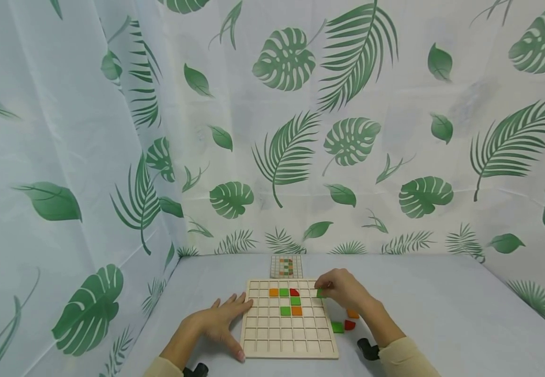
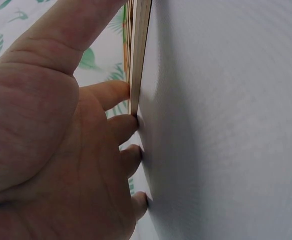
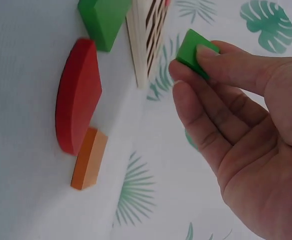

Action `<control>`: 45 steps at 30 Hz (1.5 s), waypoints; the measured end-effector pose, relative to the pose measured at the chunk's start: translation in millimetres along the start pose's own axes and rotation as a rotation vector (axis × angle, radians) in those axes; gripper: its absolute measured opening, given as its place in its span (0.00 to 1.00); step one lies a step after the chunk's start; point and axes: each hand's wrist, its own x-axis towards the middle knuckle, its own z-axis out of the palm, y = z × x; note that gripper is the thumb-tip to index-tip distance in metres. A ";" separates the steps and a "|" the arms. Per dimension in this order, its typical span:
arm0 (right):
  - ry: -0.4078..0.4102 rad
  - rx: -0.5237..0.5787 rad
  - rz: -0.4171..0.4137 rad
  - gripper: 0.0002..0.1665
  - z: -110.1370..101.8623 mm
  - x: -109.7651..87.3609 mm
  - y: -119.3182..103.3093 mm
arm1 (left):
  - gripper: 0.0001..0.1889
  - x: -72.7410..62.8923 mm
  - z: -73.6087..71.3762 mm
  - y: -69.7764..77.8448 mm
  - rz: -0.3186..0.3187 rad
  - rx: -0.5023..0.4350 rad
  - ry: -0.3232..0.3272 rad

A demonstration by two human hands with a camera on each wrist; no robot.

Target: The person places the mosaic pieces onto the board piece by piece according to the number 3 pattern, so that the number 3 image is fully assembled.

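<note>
Green tile (image 3: 187,49) first: it is raised off the tabletop (image 1: 442,309), by the board's edge at about two o'clock, and I cannot tell whether it is over the board or just outside it. The right hand (image 1: 343,289) grasps it, pinching it between thumb and fingers.

The wooden grid board (image 1: 288,346) lies flat, and I take its middle as the centre of my dial. At nine o'clock the left hand (image 1: 215,320) is spread and grasps nothing; its index fingertip meets the board's edge, while the thumb points down to the corner near eight.

Six pieces sit in the cells, mostly toward twelve: an orange square (image 1: 274,292), a green square (image 1: 284,292) and a red quarter-round (image 1: 293,292) in one row, a second green one (image 1: 296,301) below the red, then a third green one (image 1: 285,311) beside another orange one (image 1: 297,311).

Between three and four o'clock, off the board, lie a loose green piece (image 1: 337,327), a loose red piece (image 1: 349,325) and a loose orange piece (image 1: 352,313). At twelve, just past the far edge, is a small patterned card (image 1: 286,267) (a grid with coloured squares). Leaf-printed cloth (image 1: 385,220) hangs behind everything.
</note>
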 end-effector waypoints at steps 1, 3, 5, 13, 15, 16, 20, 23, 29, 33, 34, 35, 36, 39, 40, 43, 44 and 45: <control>0.001 0.004 0.000 0.11 1.2 0.2 -1.0 | 0.67 0.2 0.1 -0.4 0.001 -0.001 -0.001; 0.005 0.002 -0.012 0.11 3.7 0.5 -2.8 | 0.67 0.4 0.3 -1.0 0.003 0.000 -0.002; 0.008 -0.013 -0.040 0.11 5.2 0.2 -5.8 | 0.67 0.7 0.3 -1.3 0.005 0.001 -0.001; -0.025 -0.034 -0.107 0.12 13.2 0.4 -16.9 | 0.66 1.6 1.4 -1.6 0.000 0.005 -0.007; -0.040 -0.011 -0.107 0.12 15.1 0.8 -19.4 | 0.66 1.8 1.6 -1.5 -0.002 0.007 -0.009; -0.047 -0.004 -0.109 0.12 16.0 1.2 -20.2 | 0.66 2.0 1.6 -1.5 -0.002 0.009 -0.007; -0.068 0.012 -0.129 0.13 19.6 2.8 -21.4 | 0.67 2.5 2.0 -1.8 -0.004 0.012 -0.002; -0.079 0.006 -0.151 0.13 22.0 3.8 -22.0 | 0.67 2.8 2.4 -2.1 -0.004 0.015 0.002; -0.096 -0.011 -0.152 0.11 25.6 5.5 -26.9 | 0.67 3.2 1.9 -2.0 -0.005 0.016 0.003; -0.107 -0.009 -0.165 0.11 27.2 5.4 -30.1 | 0.67 2.7 1.3 -1.5 -0.002 0.012 0.003; -0.111 -0.007 -0.171 0.11 27.6 5.3 -30.3 | 0.67 2.6 1.1 -1.4 -0.001 0.013 0.003; -0.117 -0.002 -0.175 0.10 27.8 5.2 -30.7 | 0.67 2.4 1.1 -1.3 -0.001 0.012 0.003; -0.122 0.001 -0.181 0.10 28.2 5.3 -30.7 | 0.67 2.1 1.1 -1.3 0.000 0.011 0.003; -0.132 0.002 -0.209 0.09 28.6 5.3 -30.7 | 0.67 1.8 1.1 -1.2 0.001 0.009 0.005; -0.136 -0.003 -0.216 0.09 29.1 5.6 -30.5 | 0.67 1.9 0.9 -1.2 0.002 0.011 0.006; -0.150 -0.005 -0.239 0.09 30.1 6.0 -31.0 | 0.67 1.9 0.8 -1.6 0.005 0.010 0.006; -0.159 -0.002 -0.241 0.09 30.7 6.2 -31.0 | 0.66 1.9 0.7 -1.6 0.005 0.011 0.005; -0.167 0.002 -0.245 0.09 31.1 6.5 -31.3 | 0.66 1.8 0.6 -1.8 0.005 0.009 0.004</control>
